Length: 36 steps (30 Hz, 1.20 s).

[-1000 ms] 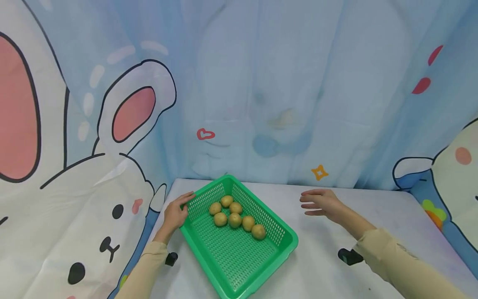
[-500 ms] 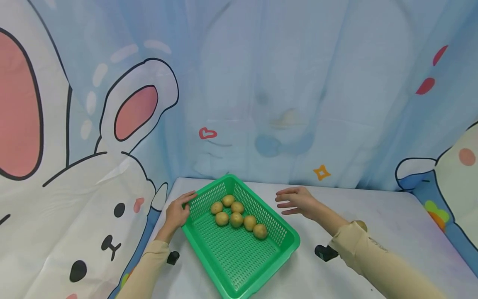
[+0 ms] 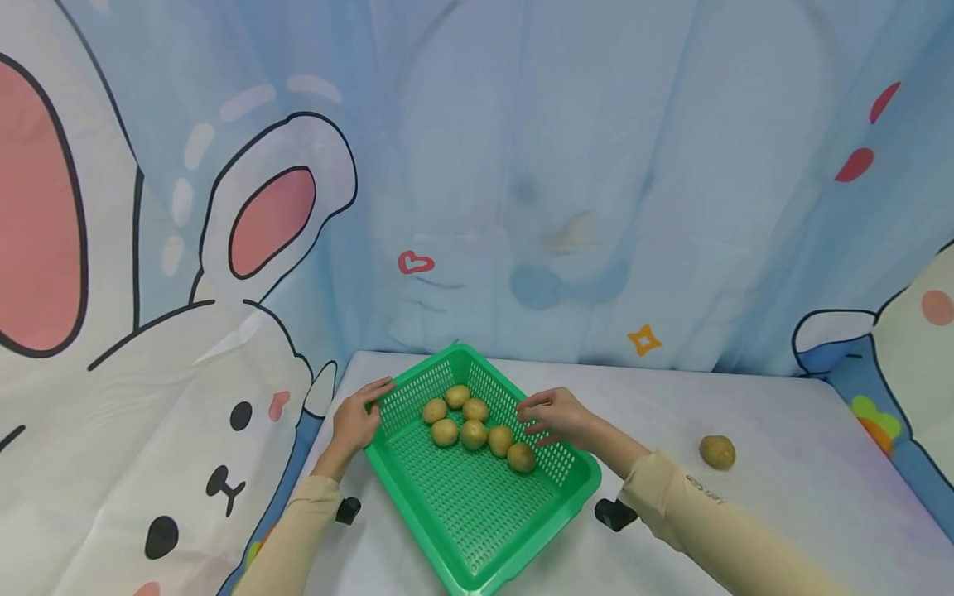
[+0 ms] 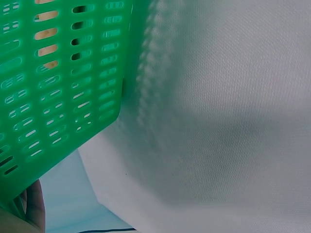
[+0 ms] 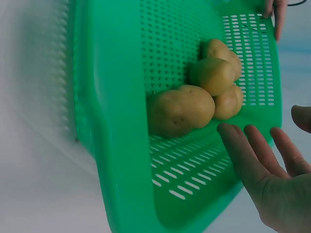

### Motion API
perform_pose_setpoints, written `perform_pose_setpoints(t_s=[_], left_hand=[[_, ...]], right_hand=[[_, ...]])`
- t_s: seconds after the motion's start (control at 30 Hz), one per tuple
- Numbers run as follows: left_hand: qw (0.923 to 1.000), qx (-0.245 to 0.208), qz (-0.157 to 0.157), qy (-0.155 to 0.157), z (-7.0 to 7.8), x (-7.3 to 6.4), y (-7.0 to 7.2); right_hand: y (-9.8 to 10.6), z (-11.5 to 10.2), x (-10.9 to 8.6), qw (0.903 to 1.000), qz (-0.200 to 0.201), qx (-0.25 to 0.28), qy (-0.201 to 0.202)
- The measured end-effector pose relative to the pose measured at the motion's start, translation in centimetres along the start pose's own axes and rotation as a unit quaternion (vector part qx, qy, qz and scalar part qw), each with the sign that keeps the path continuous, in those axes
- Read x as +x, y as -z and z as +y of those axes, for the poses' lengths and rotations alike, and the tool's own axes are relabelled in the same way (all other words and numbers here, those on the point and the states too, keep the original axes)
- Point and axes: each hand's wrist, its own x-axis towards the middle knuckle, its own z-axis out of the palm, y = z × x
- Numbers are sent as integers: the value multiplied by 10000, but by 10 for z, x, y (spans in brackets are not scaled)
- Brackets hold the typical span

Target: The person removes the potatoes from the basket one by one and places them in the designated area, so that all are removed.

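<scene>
In the head view, a green plastic basket [image 3: 460, 501] with perforated walls stands on the white-covered table. Several potatoes [image 3: 474, 434] lie in its far and right part. My left hand [image 3: 356, 426] grips the basket's left rim near the far corner; the left wrist view shows only part of that hand, at the rim in the lower left. My right hand [image 3: 562, 416] hovers at the right rim, holding nothing. In the right wrist view its fingers [image 5: 248, 160] are spread and extend over the rim toward the potatoes [image 5: 177, 111].
One lone potato [image 3: 718, 452] lies on the white tabletop [image 3: 790, 497] to the right, outside the basket. Behind the table hangs a blue printed curtain [image 3: 477, 165], and a rabbit-print cloth [image 3: 112, 463] covers the left side. Black wrist devices [image 3: 615, 514] show below the forearms.
My right hand has moved left from over the table to the basket's right rim. The lone potato, earlier hidden behind the right arm, now shows. My left hand stays at the rim.
</scene>
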Motion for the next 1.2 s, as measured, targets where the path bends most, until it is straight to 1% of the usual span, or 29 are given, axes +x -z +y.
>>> perform_pose_setpoints(t_s=[0.23, 0.33, 0.5, 0.63, 0.7, 0.93, 1.07, 1.2], left_hand=[[10000, 31, 20, -6, 1, 0, 0], [10000, 28, 24, -8, 1, 0, 1], [10000, -1, 25, -44, 1, 0, 1], [10000, 24, 29, -67, 1, 0, 1], [9999, 29, 62, -83, 1, 0, 1], [9990, 63, 304, -319, 0, -2, 0], [9991, 63, 284, -317, 1, -2, 0], [9995, 49, 190, -231, 2, -1, 1]], right_hand=[[-18, 1, 3, 9986, 280, -445, 26], [-26, 1, 3, 9966, 360, -735, 90], [-36, 4, 3, 9886, 577, -1376, 193], [-41, 8, 5, 9825, 756, -1692, 202], [-43, 10, 7, 9805, 811, -1777, 191], [-49, 12, 13, 9783, 918, -1847, 214], [-51, 15, 15, 9770, 1006, -1877, 138], [-53, 16, 16, 9766, 1069, -1863, 36]])
